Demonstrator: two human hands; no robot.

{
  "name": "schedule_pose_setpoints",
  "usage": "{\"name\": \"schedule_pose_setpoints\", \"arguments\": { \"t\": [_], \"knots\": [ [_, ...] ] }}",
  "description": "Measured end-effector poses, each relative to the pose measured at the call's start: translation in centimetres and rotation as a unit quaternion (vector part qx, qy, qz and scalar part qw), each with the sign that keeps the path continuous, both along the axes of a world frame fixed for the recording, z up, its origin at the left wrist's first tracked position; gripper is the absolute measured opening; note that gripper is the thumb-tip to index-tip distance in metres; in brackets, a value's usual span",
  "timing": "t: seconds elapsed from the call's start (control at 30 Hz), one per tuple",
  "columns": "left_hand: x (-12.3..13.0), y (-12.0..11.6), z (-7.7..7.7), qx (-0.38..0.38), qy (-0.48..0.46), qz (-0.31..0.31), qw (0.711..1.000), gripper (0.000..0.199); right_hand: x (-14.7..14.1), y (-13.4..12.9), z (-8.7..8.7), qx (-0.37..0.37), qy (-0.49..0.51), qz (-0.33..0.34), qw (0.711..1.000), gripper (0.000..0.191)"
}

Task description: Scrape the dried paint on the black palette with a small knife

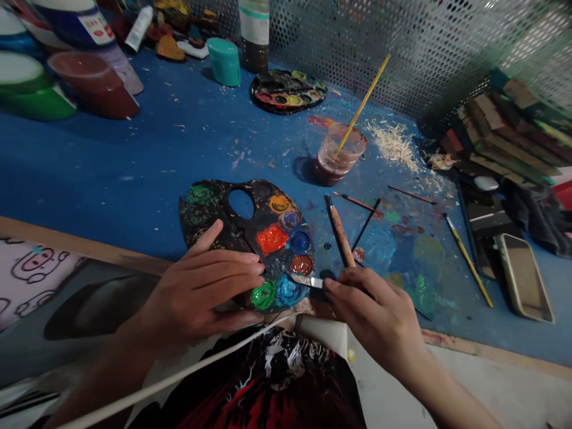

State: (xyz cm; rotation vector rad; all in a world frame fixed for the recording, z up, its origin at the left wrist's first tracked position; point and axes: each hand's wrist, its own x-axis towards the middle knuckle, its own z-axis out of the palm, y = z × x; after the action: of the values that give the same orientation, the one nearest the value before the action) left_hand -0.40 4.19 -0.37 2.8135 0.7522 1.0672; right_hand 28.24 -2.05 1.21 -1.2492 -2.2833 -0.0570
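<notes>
My left hand [205, 286] grips the near left part of a black paint palette [232, 229], fingers stretched over its top and thumb by its near rim. The palette holds orange-red [271, 239], green [263, 294] and bright blue [288, 289] paint, among others. In my right hand [379, 310] is a flat paintbrush [313, 282], pinched near its metal ferrule. Its bristles touch the palette around the bright blue well; its handle is hidden by my hand. A thick wooden handle with a black end [340, 232] reaches up from beside my fingers; whether I hold it, I cannot tell.
Beyond the palette stands a clear cup of murky water [338, 158] holding a yellow stick. A second palette [288, 92] lies farther back. Paint tubs [93, 83] crowd the left. Thin brushes [467, 259], a phone [525, 277] and stacked blocks [504, 131] lie right.
</notes>
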Motion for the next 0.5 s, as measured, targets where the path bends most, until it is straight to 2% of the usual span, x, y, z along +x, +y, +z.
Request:
{"name": "schedule_pose_setpoints", "arguments": {
  "t": [0.23,0.5],
  "knots": [
    [0.4,-0.3,0.2,-0.02,-0.025,0.004,0.999,0.021,-0.8,0.9,0.6,-0.02,-0.003,0.016,1.0,0.014],
    [0.6,-0.2,-0.2,-0.017,-0.039,0.014,0.999,0.019,-0.5,1.3,1.3,-0.023,-0.03,0.071,0.997,0.015]
  ]
}}
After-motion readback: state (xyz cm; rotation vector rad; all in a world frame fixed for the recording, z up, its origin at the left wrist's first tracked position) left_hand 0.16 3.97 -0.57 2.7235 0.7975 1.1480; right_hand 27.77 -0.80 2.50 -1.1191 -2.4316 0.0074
